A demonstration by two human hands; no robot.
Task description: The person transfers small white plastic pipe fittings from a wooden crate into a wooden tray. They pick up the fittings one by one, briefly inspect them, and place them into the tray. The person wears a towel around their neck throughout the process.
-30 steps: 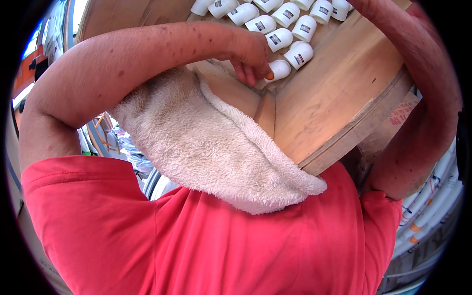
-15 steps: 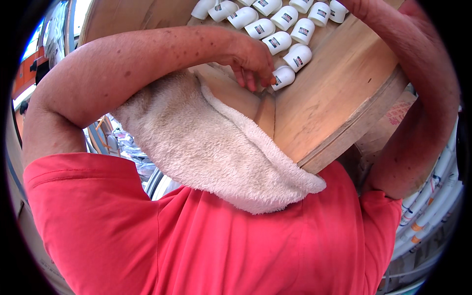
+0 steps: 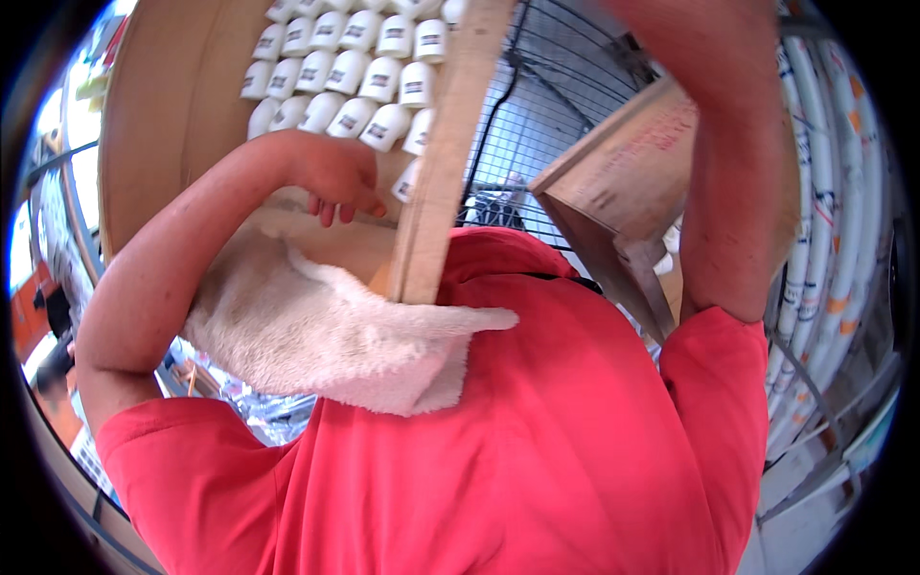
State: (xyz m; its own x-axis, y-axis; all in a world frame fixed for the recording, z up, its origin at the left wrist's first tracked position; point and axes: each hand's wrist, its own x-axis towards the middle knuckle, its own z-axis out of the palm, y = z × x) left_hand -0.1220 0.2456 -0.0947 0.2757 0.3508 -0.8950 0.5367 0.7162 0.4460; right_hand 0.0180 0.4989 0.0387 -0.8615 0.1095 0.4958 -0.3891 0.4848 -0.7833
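Head view. Wooden tray [image 3: 182, 115] fills the upper left, its far edge cut off by the top of the frame. White fittings [image 3: 350, 72], round-ended, each with a small dark label where visible, lie in close rows from the far part of the tray towards its middle. Rows reach the right side wall [image 3: 450, 163]. Nearest fitting [image 3: 407, 180] lies alone beside that wall, towards the near right corner, partly hidden by it.

Left hand [image 3: 340, 182] is over the near half of the tray, back of hand up, fingers curled downward. Fingertips sit just beside the nearest fitting; contact hard to make out. Grip: fingers loosely bent, no object visible between them; palm hidden, so cannot tell whether anything is held.

Right hand [image 3: 661, 24] is raised at the top, blurred and cut off by the frame; grip cannot be told.

Pale towel [image 3: 335, 335], fluffy, drapes over the tray's near edge, below the left forearm, its right end against a red shirt [image 3: 537, 402].

To the right, apart from the tray: second wooden box [image 3: 613, 158], tilted in view, red print on its side, some white pieces glimpsed inside. Dark wire mesh [image 3: 537, 105] between tray and box. White pipes [image 3: 829, 192] with orange marks along the far right.
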